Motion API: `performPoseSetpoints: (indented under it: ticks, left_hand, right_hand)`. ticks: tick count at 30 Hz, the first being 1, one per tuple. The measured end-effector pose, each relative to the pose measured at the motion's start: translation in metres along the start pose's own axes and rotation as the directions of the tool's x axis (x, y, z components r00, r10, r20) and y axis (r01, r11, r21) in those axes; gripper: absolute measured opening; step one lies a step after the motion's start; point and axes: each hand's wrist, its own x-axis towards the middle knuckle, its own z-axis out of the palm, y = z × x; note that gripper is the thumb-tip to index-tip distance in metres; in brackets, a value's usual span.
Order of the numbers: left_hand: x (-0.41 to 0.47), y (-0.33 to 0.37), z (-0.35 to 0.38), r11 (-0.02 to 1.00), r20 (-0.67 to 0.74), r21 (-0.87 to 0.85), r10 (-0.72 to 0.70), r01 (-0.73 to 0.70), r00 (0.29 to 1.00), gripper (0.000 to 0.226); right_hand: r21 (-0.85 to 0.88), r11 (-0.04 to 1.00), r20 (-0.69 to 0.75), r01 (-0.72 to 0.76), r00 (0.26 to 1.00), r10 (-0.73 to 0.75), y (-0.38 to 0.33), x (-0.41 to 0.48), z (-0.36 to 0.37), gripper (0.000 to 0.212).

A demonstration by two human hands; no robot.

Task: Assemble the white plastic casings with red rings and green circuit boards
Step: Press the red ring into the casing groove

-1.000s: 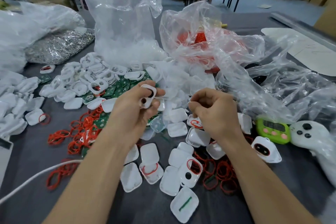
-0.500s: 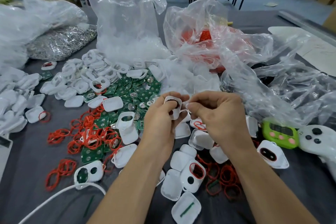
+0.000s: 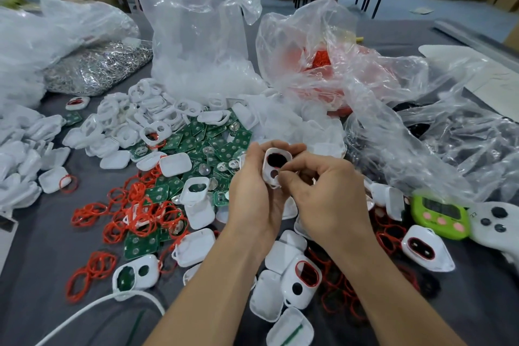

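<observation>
Nearest me, the grey bench is littered with loose thin red rubber rings, and that's my worry. If the ring being fitted pops out while it's pressed, it lands in that mess and I'd guess it's lost.

Just past that, the left hand has its grip wrapped round the white plastic casing with two holes, held up off the bench around mid-frame. The right hand has its grip pinched on the casing's small-hole end. I can't tell if anything tiny sits between those fingertips. Squeeze too hard there and the shell could twist in the left hand, or the ring could seat crooked.

The casing's open face looks back at me. Its long axis is roughly upright in view, leaning slightly right. The big red-edged opening is at the far end, toward the pile of green square circuit boards, and the small hole is nearest me.
</observation>
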Motion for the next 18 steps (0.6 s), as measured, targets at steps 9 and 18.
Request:
performPoseSetpoints:
  ticks: [9, 18]
  left_hand:
    - [0.0, -0.001, 0.0, 0.984, 0.049, -0.14, -0.1, 0.106, 0.994, 0.012]
    - [-0.005, -0.001, 0.009, 0.942, 0.106, -0.282, -0.159, 0.183, 0.982, 0.009]
  right_hand:
    - [-0.033, 0.997, -0.088, 0.063, 0.994, -0.065, 0.002, -0.002, 0.007, 0.012]
    - [-0.1, 0.994, -0.288, 0.052, 0.954, -0.079, -0.004, -0.007, 0.013, 0.021]
